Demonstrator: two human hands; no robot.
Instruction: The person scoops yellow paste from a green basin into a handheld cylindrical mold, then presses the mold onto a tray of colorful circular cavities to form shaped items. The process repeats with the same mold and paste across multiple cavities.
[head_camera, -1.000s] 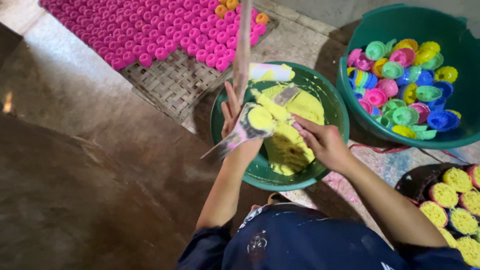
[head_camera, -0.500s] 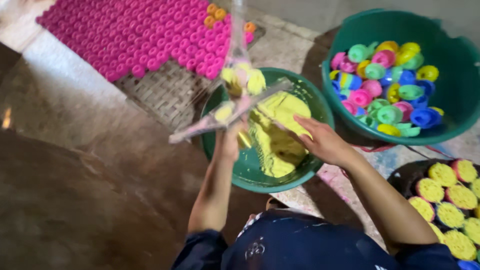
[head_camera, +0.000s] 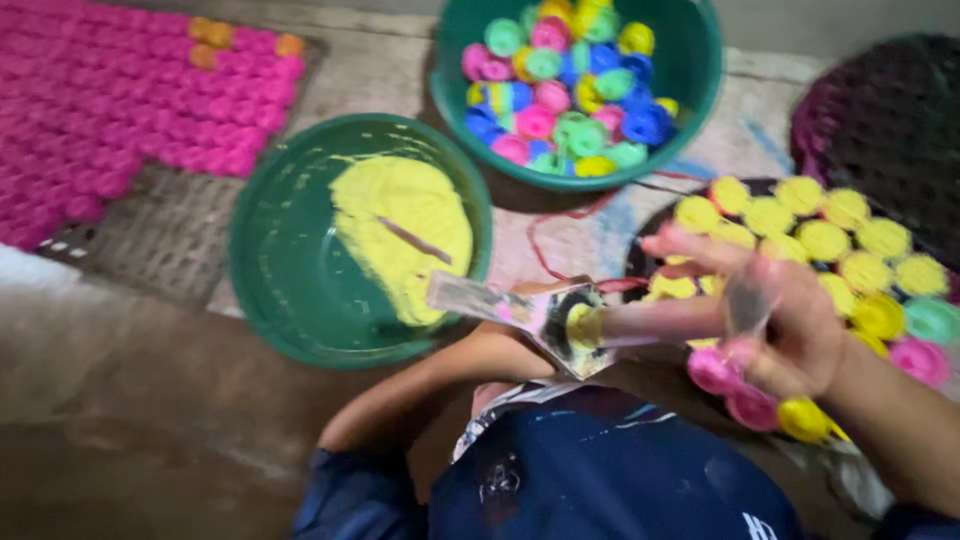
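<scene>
- The right hand (head_camera: 790, 325) now sits at about 3 o'clock, over the dark tray of yellow rosettes (head_camera: 800, 215). Half a second ago it rested at the rim of the dough bowl (head_camera: 290, 290).
- It grips a clear plastic piping bag (head_camera: 560, 320) that lies sideways toward 9 o'clock, with yellow paste at its middle. The bag was raised above the bowl before.
- The left hand is hidden behind the bag and forearm (head_camera: 400, 400); I cannot tell whether it is open or closed.
- The yellow dough (head_camera: 400, 230) stays in its bowl at 10 o'clock, a thin stick lying on it.
- The basin of coloured pieces (head_camera: 570, 90) sits at 12 o'clock and the pink rosettes (head_camera: 130, 110) at 10 o'clock.
- Judging by this, the bag has moved from filling to the tray.
</scene>
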